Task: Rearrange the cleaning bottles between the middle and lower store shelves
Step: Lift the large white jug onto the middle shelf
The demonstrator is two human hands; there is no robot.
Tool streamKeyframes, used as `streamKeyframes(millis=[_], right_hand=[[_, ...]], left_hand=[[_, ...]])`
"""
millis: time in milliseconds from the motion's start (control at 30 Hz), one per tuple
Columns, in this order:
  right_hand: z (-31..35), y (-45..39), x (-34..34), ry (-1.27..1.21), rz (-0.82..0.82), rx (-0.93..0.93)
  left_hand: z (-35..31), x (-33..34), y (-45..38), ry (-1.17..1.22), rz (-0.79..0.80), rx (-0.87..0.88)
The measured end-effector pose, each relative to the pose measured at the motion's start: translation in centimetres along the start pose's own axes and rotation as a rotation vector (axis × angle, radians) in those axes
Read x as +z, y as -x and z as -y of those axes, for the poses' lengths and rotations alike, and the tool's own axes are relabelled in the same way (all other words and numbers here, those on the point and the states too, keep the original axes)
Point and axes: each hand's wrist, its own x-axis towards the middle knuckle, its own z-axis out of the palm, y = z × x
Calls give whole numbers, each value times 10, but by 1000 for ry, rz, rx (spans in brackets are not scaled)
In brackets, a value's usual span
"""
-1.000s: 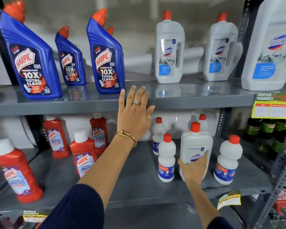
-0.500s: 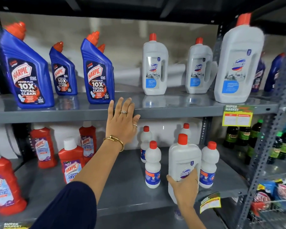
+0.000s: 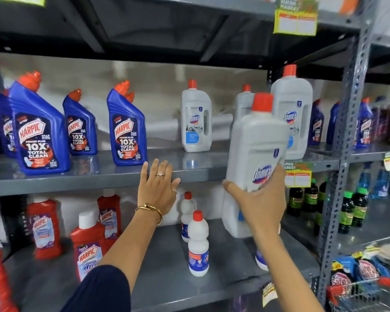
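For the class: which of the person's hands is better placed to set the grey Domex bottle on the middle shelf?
Right. The right hand already grips the Domex bottle, raised at middle shelf height; the left hand rests flat on the shelf edge.

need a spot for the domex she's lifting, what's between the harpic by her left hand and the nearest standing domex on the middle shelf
Nothing: bare shelf between that Harpic and Domex, head view.

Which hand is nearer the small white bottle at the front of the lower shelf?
Left, narrowly. The left hand rests on the middle shelf edge, above-left of the small white bottle; the right hand holds the Domex bottle up to its right.
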Motion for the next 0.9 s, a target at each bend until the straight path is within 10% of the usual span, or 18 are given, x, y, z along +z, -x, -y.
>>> streamKeyframes(millis=[367, 667, 900], right_hand=[[55, -89, 71, 14, -33, -83], [26, -109, 109, 324, 285, -14], [44, -123, 115, 164, 73, -118]], left_hand=[[1, -1, 2, -97, -1, 12], [8, 17, -2, 125, 2, 41], [8, 16, -2, 110, -4, 13]])
